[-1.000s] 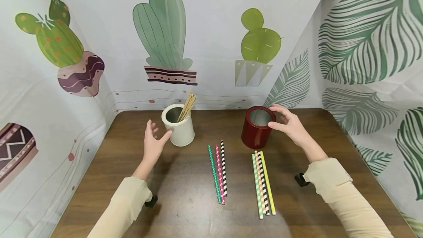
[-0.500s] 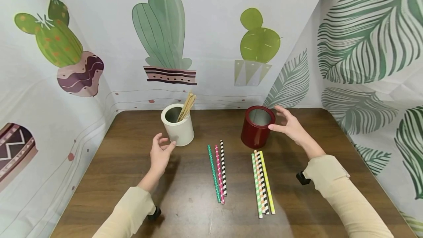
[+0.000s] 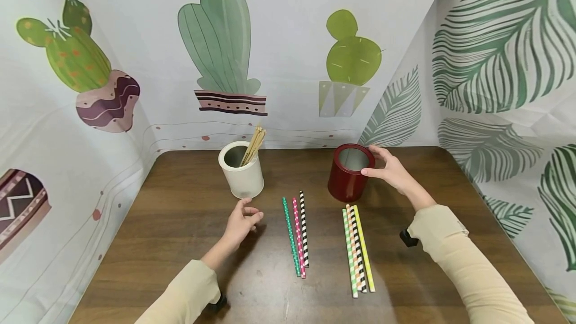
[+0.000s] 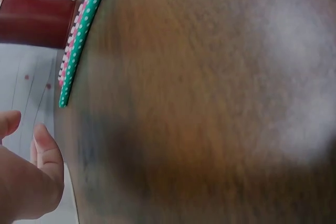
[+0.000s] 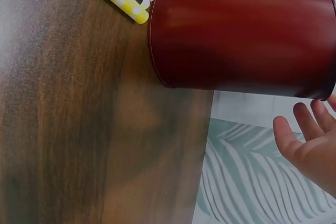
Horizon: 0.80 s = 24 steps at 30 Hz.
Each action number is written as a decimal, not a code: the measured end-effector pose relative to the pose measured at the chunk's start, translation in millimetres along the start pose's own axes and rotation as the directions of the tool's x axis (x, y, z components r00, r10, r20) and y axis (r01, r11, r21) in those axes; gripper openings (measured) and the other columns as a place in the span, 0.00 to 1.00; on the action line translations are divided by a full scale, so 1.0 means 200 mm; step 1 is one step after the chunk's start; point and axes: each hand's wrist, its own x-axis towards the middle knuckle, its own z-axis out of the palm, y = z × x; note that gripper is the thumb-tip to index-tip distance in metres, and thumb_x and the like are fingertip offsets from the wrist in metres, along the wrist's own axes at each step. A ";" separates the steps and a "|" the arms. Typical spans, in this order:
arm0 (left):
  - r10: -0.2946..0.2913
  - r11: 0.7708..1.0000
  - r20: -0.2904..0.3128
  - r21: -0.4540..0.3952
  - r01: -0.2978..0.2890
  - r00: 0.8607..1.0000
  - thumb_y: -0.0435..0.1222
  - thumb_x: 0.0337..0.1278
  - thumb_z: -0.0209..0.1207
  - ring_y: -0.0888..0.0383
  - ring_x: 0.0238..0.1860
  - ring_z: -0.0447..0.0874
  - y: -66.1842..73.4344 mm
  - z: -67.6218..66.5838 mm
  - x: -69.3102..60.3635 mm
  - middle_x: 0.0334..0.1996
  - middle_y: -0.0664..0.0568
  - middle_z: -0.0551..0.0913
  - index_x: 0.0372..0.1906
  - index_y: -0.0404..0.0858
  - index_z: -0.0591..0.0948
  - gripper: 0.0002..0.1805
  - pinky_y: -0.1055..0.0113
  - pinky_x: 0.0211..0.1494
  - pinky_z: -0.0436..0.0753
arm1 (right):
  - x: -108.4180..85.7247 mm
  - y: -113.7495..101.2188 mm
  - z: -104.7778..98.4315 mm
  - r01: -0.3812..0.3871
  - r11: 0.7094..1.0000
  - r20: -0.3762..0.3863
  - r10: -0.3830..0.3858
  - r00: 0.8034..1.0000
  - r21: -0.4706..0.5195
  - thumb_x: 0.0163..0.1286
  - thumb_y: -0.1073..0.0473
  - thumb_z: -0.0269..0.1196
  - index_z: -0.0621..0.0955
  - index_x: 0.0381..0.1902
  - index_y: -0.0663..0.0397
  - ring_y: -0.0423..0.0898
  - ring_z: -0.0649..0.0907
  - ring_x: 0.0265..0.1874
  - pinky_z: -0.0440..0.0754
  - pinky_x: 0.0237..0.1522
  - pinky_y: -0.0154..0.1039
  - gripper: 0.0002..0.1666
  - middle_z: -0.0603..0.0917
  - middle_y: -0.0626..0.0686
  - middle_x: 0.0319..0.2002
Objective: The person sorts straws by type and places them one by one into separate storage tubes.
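In the head view my left hand (image 3: 242, 225) hovers over the table, fingers loosely bent and nothing in them. It is in front of a white can (image 3: 245, 179) that holds several thin tan sticks (image 3: 254, 145). To its right lie a green dotted paper straw (image 3: 291, 236), a pink dotted straw (image 3: 299, 239) and a black-striped straw (image 3: 304, 229). My right hand (image 3: 396, 171) is at the right rim of a dark red can (image 3: 347, 184), thumb and fingers spread. In the right wrist view its fingertips reach the can's rim; firm contact is hard to tell.
Several more straws, among them a yellow one (image 3: 364, 249) and a green-striped one (image 3: 351, 254), lie in front of the red can on the brown wooden table (image 3: 157, 244). A white cloth (image 3: 292, 54) printed with cacti and leaves hangs behind.
My left hand has moved from beside the white can toward the front and right, nearer the green straw. My right hand backed slightly off the red can's rim, then came back to it.
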 end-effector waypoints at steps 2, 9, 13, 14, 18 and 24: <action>0.002 1.000 0.023 0.005 -0.002 1.000 0.33 0.49 0.58 0.55 0.31 0.79 -0.01 0.02 0.00 0.41 0.41 0.77 0.61 0.36 0.61 0.32 0.68 0.29 0.77 | 0.00 0.01 0.00 -0.003 1.000 -0.008 0.003 1.000 -0.007 0.56 0.59 0.63 0.53 0.67 0.57 0.55 0.62 0.58 0.69 0.51 0.52 0.45 0.60 0.61 0.63; -0.002 1.000 0.086 0.012 0.001 0.996 0.33 0.49 0.59 0.59 0.29 0.77 -0.02 0.06 -0.01 0.41 0.41 0.76 0.61 0.36 0.61 0.33 0.66 0.31 0.78 | -0.01 0.00 0.01 -0.012 1.000 0.006 0.012 1.000 0.015 0.56 0.61 0.62 0.53 0.67 0.59 0.55 0.62 0.55 0.67 0.52 0.52 0.45 0.60 0.63 0.62; 0.006 1.000 0.124 0.030 -0.010 0.992 0.34 0.49 0.58 0.58 0.30 0.78 -0.02 0.09 -0.01 0.42 0.39 0.76 0.61 0.35 0.61 0.32 0.66 0.32 0.78 | -0.04 -0.05 0.03 -0.008 0.997 0.020 0.006 1.000 0.082 0.56 0.64 0.61 0.52 0.66 0.62 0.57 0.62 0.57 0.66 0.53 0.52 0.44 0.58 0.65 0.63; 0.013 0.999 0.132 0.035 -0.018 0.991 0.33 0.49 0.58 0.58 0.30 0.78 -0.03 0.10 -0.01 0.42 0.39 0.76 0.61 0.34 0.61 0.32 0.66 0.31 0.79 | -0.04 -0.06 0.03 -0.007 0.995 0.021 0.005 1.000 0.098 0.56 0.65 0.61 0.52 0.66 0.62 0.56 0.61 0.58 0.66 0.53 0.51 0.44 0.58 0.65 0.63; 0.028 0.998 0.152 0.052 -0.036 0.988 0.33 0.49 0.59 0.56 0.29 0.79 -0.01 0.15 0.00 0.41 0.39 0.76 0.60 0.34 0.63 0.30 0.66 0.31 0.79 | -0.04 -0.05 0.05 -0.009 0.993 0.009 0.008 1.000 0.119 0.56 0.67 0.60 0.51 0.66 0.62 0.56 0.61 0.57 0.67 0.51 0.44 0.44 0.59 0.65 0.61; 0.071 0.991 0.164 0.100 -0.088 0.984 0.33 0.48 0.59 0.56 0.27 0.78 0.02 0.21 0.03 0.39 0.41 0.78 0.58 0.33 0.65 0.29 0.66 0.28 0.79 | -0.01 0.02 0.05 -0.023 0.986 0.004 0.023 1.000 0.163 0.56 0.67 0.60 0.50 0.66 0.58 0.51 0.61 0.55 0.69 0.43 0.30 0.45 0.59 0.63 0.60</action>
